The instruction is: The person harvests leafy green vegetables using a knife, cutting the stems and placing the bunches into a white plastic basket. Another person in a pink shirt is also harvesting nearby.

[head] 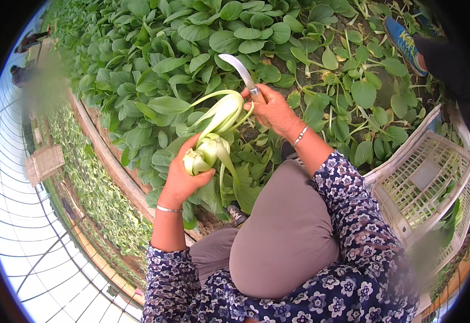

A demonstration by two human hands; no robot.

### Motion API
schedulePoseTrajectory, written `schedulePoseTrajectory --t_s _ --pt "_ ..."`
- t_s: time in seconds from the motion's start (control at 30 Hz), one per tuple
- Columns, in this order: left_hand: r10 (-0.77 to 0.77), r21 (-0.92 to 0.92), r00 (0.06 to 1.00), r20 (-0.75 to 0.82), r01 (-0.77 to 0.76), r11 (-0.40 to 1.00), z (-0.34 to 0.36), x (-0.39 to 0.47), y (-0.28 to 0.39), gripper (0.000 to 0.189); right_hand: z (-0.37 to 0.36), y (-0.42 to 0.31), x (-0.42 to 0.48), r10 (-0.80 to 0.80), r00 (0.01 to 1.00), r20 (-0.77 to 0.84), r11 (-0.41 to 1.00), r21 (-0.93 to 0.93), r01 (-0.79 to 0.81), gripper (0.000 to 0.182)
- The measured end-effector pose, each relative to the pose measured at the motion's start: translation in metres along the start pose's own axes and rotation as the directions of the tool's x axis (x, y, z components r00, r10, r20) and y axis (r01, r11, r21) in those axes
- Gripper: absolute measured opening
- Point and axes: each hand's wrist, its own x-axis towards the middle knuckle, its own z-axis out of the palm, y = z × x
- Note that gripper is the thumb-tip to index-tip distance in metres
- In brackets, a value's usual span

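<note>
Several pale green heads of bok choy (208, 148) are gathered in my left hand (182, 173), their cut bases facing up towards me. My right hand (273, 108) grips the wooden handle of a small curved knife (239, 68). Its blade points up and to the left, above the low leaves. Beside the right fingers is another bok choy head (227, 111), with bent stalks and leaves trailing left. Whether the right fingertips hold that head or only touch its base is hard to tell.
Dense bok choy (138, 76) grows ahead and to the left. Loose leaves (364, 93) litter the soil on the right. White plastic crates (424, 177) with greens stand at my right. Another person's blue shoe (406, 44) is at upper right. A long border (110, 153) edges the bed.
</note>
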Motion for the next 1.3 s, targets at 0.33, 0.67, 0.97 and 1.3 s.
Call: schedulePoseTrajectory --t_s 0.33,0.67,0.97,1.3 --pt "0.163 -0.260 0.969 0.184 -0.112 0.959 -0.019 -0.076 0.066 0.082 0.074 -0.103 -0.054 -0.431 0.816 0.385 0.898 0.091 0.431 0.066" --pt "0.311 -0.117 0.950 0.019 -0.307 0.945 -0.019 -0.177 0.105 0.101 0.119 -0.187 -0.125 -0.515 0.727 0.454 0.282 -0.711 0.644 0.044" --pt "0.525 -0.027 0.826 -0.204 -0.541 0.841 -0.019 -0.205 0.123 0.095 0.176 -0.221 -0.186 -0.481 0.532 0.697 -0.594 -0.705 0.387 0.039" --pt "0.665 -0.259 0.713 -0.222 -0.701 0.665 -0.010 -0.207 0.094 0.081 0.241 -0.199 -0.229 -0.275 0.784 0.556 -0.199 -0.831 0.519 0.039"
